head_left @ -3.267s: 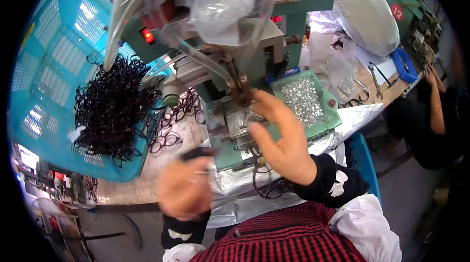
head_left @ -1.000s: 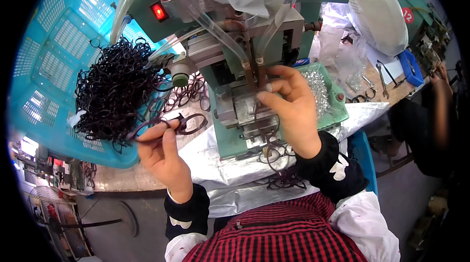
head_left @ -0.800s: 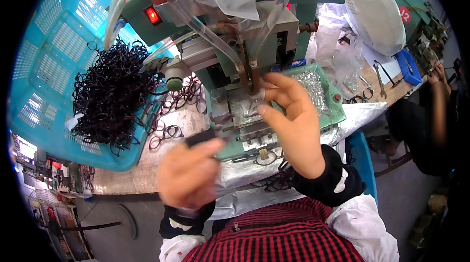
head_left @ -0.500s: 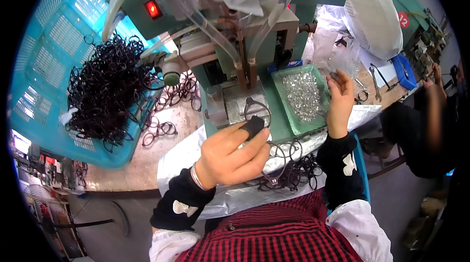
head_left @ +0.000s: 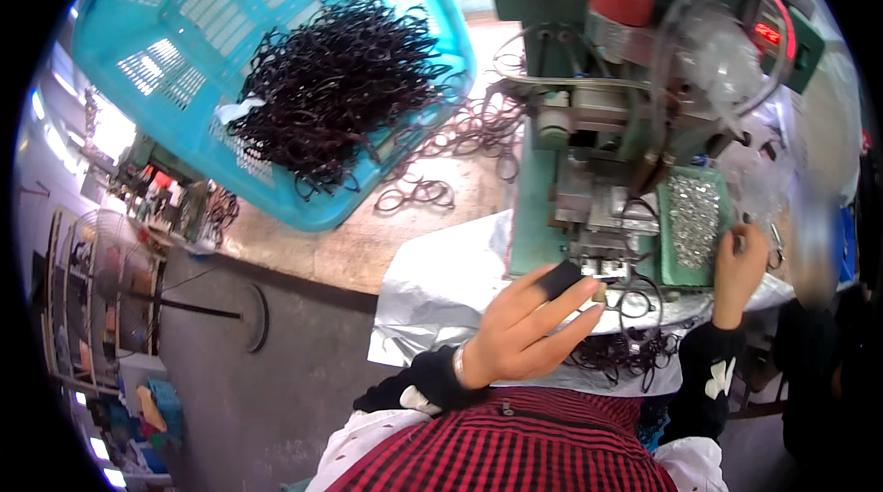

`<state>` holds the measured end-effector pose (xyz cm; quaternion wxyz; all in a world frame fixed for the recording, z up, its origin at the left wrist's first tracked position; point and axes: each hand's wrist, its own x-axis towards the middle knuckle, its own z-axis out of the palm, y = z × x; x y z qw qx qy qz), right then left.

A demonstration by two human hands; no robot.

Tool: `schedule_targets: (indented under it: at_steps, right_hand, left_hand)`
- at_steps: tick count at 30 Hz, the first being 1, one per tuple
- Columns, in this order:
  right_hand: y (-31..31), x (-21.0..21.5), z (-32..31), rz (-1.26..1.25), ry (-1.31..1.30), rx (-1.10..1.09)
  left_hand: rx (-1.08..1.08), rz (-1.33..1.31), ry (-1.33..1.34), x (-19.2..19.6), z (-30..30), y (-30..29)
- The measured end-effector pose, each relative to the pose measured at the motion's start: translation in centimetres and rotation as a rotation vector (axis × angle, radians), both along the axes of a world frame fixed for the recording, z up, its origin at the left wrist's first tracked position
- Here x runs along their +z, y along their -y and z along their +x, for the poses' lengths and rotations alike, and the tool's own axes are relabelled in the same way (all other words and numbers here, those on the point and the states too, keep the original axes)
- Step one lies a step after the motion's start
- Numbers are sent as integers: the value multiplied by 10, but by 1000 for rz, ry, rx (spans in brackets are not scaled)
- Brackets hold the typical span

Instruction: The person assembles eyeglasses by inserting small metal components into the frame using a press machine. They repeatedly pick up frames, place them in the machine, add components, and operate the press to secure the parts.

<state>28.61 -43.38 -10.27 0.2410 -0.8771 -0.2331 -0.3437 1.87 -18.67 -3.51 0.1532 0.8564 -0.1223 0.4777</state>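
Observation:
My left hand, a black sleeve on one finger, is closed at the fingertips on a dark eyeglass frame. One rim of this frame lies over the metal fixture under the press head; the other hangs toward me. At the right edge of a green tray is my right hand, its fingers curled together. Whatever these fingers pinch is too small to make out. Small shiny metal parts fill the tray. Several dark frames lie in a heap just below the fixture.
A blue plastic basket with a heap of dark frames stands at the left. Loose frames lie between it and the green press machine. Silver foil covers the table's front edge. A floor fan stands far left.
The view has swung left, so the machine and both hands appear farther right. My right hand has come down along the tray's side, fingers more curled. My left hand still holds the frame.

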Motion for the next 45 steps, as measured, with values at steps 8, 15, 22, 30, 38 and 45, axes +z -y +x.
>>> schedule_targets:
  at_steps: [8,15,22,30,38,45]
  right_hand:
    - [-27,16,-26,592,-394,252]
    - [-28,16,-35,531,-269,250]
    - [21,18,-69,663,-484,130]
    - [-109,97,-71,668,-536,745]
    - [-132,87,-87,978,-752,784]
    - [-134,108,-100,1129,-967,834]
  left_hand:
    - [653,119,15,71,-42,-117]
    - [831,179,-544,-68,4,-223]
    - [596,-190,-426,-50,2,-190]
    - [58,-1172,-420,-5,30,-123]
    - [-83,-1586,-452,-15,12,-84]
    - [-454,-1344,-394,82,-2,-15]
